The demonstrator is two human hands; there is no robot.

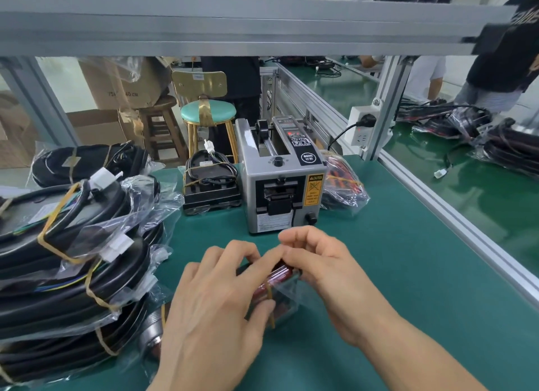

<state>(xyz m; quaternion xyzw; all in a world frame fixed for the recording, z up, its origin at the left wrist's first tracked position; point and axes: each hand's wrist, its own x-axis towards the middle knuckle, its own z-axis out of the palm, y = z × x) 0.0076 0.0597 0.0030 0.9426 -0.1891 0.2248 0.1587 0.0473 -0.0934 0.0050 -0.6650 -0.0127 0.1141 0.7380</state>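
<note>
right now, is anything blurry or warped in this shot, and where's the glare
In the head view the left hand and right hand holding the bagged wire bundle are sharp, in soft even light; in the head view the top beam is blurred and, like the side rail, bowed by the wide lens; in the head view glare streaks the plastic bags on the left.

Clear, glossy, crinkled plastic was seen on the bag [288, 303]; a smooth matt green finish was noted on the mat [408, 274], and grey painted metal on the machine [242, 163].
</note>
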